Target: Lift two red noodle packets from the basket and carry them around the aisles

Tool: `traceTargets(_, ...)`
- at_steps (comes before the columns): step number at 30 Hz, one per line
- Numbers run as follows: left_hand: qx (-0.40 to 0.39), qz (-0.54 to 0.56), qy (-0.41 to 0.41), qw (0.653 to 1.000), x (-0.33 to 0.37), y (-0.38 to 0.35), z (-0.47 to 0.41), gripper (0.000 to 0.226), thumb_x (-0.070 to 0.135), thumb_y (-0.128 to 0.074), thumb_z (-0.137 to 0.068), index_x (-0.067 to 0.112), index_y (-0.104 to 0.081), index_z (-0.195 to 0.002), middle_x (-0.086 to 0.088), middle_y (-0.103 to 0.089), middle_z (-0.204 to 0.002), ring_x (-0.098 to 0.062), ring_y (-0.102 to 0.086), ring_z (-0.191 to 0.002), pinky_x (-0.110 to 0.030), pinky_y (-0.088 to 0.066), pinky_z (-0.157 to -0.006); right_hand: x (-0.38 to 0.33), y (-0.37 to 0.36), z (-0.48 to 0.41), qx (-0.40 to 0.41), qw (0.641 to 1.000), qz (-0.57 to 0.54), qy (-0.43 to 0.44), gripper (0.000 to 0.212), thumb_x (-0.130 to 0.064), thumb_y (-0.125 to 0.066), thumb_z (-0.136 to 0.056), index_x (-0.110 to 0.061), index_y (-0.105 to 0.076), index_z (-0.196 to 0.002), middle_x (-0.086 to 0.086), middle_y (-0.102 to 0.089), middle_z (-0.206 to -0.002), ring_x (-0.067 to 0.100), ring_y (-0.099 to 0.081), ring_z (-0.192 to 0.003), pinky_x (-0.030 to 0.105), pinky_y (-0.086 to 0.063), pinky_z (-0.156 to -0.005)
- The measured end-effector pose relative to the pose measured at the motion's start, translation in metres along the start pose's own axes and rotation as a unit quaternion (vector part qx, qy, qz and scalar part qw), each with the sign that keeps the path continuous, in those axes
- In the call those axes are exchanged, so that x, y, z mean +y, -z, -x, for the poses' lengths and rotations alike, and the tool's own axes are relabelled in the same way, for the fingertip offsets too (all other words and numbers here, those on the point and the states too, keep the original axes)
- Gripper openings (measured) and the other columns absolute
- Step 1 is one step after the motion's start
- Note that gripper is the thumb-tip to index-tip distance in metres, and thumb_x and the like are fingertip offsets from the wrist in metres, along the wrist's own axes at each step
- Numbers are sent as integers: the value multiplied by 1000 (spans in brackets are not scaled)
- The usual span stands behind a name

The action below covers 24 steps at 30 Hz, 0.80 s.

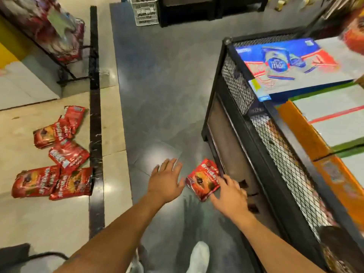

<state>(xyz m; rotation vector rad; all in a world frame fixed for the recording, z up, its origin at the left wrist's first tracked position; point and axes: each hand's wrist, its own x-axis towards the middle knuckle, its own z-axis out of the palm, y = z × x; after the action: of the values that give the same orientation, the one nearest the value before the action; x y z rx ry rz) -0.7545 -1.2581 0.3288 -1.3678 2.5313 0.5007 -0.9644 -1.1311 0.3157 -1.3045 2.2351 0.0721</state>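
Starting over on the left: there's a loose pile of red snack packets (pixel 57 154) lying on the beige tiles, some overlapping each other, just left of a black floor strip (pixel 96 123) that runs near to far. Further back on that side a black wire rack (pixel 59 36) holds more red bags, pretty blurry.

Moving toward the middle, it's grey floor (pixel 157 85), and a white plastic crate (pixel 145 12) sits way at the far end.

The left hand (pixel 167 180) is stretched out low over the grey floor, palm down, fingers straight and spread apart, holding nothing. It's just left of a single red packet (pixel 203 179), with a small gap between them as far as I can see.

That red packet lies flat on the grey floor, right up against the foot of the black mesh bin (pixel 246 119). The right hand (pixel 229 196) is on the packet's near right edge, fingers fairly straight and a bit apart, tips touching it; can't tell if the thumb is under it.

A white shoe (pixel 199 257) pokes in at the near edge.

On the right, the mesh bin is stacked with boxes: a blue and white box (pixel 291 66) on the far side, orange and green ones (pixel 325 125) nearer.
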Motion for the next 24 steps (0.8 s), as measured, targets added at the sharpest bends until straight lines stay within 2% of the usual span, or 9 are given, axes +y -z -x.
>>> traceTargets(3, -16, -2, -18, 1000, -5, -60, -76, 71, 63, -24, -96, 31, -27, -160, -1, -24, -169, -24, -22, -155, -48, -28, -123, 19, -61, -67, -27, 999, -15, -32, 70, -56, -54, -91, -38, -32, -154, -4, -28, -164, 25, -33, -146, 51, -38, -112)
traceTargets(7, -56, -3, -38, 998, -15, -166, -170, 66, 59, -36, -102, 31, -25, -160, -3, -24, -169, -26, -23, -155, -48, -26, -122, 49, -157, -141, -34, 995, -50, -77, 69, -55, -56, -89, -39, -36, -153, -5, -31, -161, 25, -34, -145, 51, -41, -111)
traceTargets(11, -78, 27, -19, 996, -28, -284, -242, 72, 67, -37, -100, 28, -28, -160, -4, -31, -167, -29, -34, -150, -50, -36, -116, 77, -252, -198, -46, 986, -92, -132, 71, -54, -62, -85, -37, -38, -150, 0, -43, -150, 31, -43, -137, 50, -46, -105)
traceTargets(14, -106, 91, 15, 990, -35, -360, -286, 77, 66, -45, -98, 21, -30, -159, -10, -39, -160, -34, -40, -144, -52, -42, -111, 99, -321, -237, -18, 969, -170, -177, 76, -56, -68, -76, -29, -46, -144, 7, -56, -136, 34, -54, -128, 45, -50, -99)
traceTargets(17, -135, 160, 78, 975, -41, -419, -321, 90, 72, -57, -90, 16, -32, -156, -16, -43, -153, -39, -41, -140, -51, -41, -110, 116, -379, -275, 8, 930, -292, -223, 77, -56, -73, -75, -26, -49, -142, 7, -60, -137, 34, -57, -127, 46, -51, -101)
traceTargets(19, -152, 206, 111, 960, -46, -452, -343, 98, 75, -66, -82, 14, -36, -153, -17, -47, -149, -40, -46, -136, -49, -44, -108, 128, -414, -300, 6, 893, -359, -270, 75, -51, -77, -77, -23, -50, -141, 8, -62, -137, 35, -58, -127, 46, -49, -104)
traceTargets(20, -164, 231, 121, 951, -49, -466, -352, 101, 75, -71, -78, 14, -38, -151, -17, -50, -146, -39, -51, -132, -48, -47, -107, 136, -433, -313, -2, 870, -396, -295, 76, -55, -77, -71, -23, -54, -136, 7, -65, -133, 35, -61, -123, 46, -51, -103)
traceTargets(22, -193, 277, 132, 932, -55, -485, -363, 102, 74, -79, -69, 13, -45, -144, -14, -60, -137, -35, -63, -120, -45, -53, -103, 159, -478, -339, -8, 803, -497, -329, 80, -66, -73, -56, -26, -59, -123, 4, -71, -122, 31, -69, -109, 49, -59, -92)
traceTargets(24, -212, 331, 134, 910, -60, -494, -366, 84, 57, -87, -73, 11, -55, -135, -12, -68, -127, -32, -68, -111, -45, -56, -99, 154, -481, -344, -23, 733, -587, -344, 67, -63, -77, -62, -26, -62, -116, 3, -75, -115, 25, -73, -99, 42, -63, -77)
